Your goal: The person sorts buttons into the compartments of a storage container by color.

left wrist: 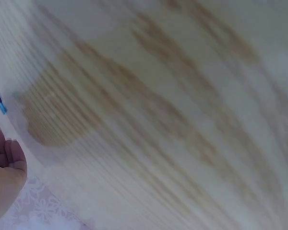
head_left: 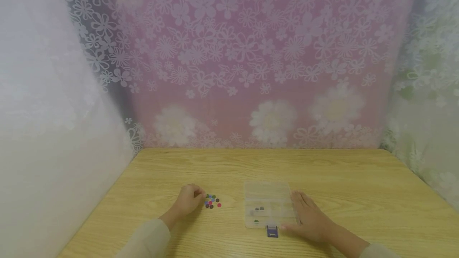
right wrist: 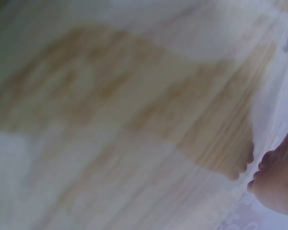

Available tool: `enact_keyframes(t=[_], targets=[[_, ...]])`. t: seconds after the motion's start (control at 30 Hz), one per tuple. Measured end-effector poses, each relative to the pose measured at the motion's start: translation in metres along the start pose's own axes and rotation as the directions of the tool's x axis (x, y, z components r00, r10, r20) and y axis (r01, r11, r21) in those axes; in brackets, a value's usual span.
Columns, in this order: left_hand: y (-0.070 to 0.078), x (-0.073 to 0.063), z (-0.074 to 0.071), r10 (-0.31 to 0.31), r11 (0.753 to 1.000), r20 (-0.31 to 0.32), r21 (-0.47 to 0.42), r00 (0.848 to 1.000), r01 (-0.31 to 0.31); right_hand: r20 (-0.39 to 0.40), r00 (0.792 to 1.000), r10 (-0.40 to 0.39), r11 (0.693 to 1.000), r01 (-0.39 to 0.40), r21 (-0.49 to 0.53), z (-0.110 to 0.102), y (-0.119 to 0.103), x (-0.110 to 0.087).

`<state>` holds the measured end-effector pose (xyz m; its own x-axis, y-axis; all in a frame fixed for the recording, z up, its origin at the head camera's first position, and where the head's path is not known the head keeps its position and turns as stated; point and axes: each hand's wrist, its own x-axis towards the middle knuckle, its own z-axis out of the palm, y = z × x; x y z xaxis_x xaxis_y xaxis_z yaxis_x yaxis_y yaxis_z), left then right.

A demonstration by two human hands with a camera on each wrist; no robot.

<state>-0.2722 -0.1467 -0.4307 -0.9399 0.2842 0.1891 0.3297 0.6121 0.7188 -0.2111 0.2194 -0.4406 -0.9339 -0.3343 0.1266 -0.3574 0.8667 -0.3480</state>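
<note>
My left hand (head_left: 189,200) is beside a small pile of coloured discs (head_left: 219,205) on the table, its thumb and forefinger pinching what looks like a green disc (head_left: 207,196) at the pile's edge. The left wrist view catches only the curled fingers (left wrist: 14,153) of that hand at its left border. A clear plastic compartment box (head_left: 251,189) with a blue latch (head_left: 272,232) sits right of the pile. Dark and green discs (head_left: 256,221) lie in its left compartments. Against the box's right side rests my right hand (head_left: 312,218), fingers extended, thumb near the latch.
The wood-grain table (head_left: 201,162) reaches back to a pink flowered curtain (head_left: 251,71). Pale cloth hangs along the left (head_left: 71,110) and right (head_left: 437,130) sides. Both wrist views show mostly blurred tabletop.
</note>
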Motion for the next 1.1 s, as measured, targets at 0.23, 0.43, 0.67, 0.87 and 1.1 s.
enact_keyframes(t=[0.23,0.43,0.67,0.87,1.1], targets=[[0.008,-0.001,0.005,0.009,0.998,0.057,-0.063,0.998,-0.005,-0.006,1.0,-0.009,1.0,0.009,-0.003,0.001,0.002,0.001],[0.012,0.0,0.011,0.008,0.991,0.091,-0.135,0.996,0.004,0.001,1.0,-0.001,1.0,0.001,0.009,0.002,0.002,0.001],[0.02,0.0,0.015,0.053,0.99,0.085,-0.135,0.995,-0.041,0.006,1.0,0.004,1.0,-0.004,0.009,0.002,0.002,0.001],[0.023,0.003,0.018,0.054,0.987,0.095,-0.153,0.994,-0.038,-0.013,1.0,-0.014,1.0,0.014,-0.003,0.002,0.002,0.001],[0.029,0.004,0.022,0.052,0.991,0.09,-0.125,0.995,-0.04,-0.007,1.0,-0.01,1.0,0.01,-0.007,0.0,0.0,0.0]])
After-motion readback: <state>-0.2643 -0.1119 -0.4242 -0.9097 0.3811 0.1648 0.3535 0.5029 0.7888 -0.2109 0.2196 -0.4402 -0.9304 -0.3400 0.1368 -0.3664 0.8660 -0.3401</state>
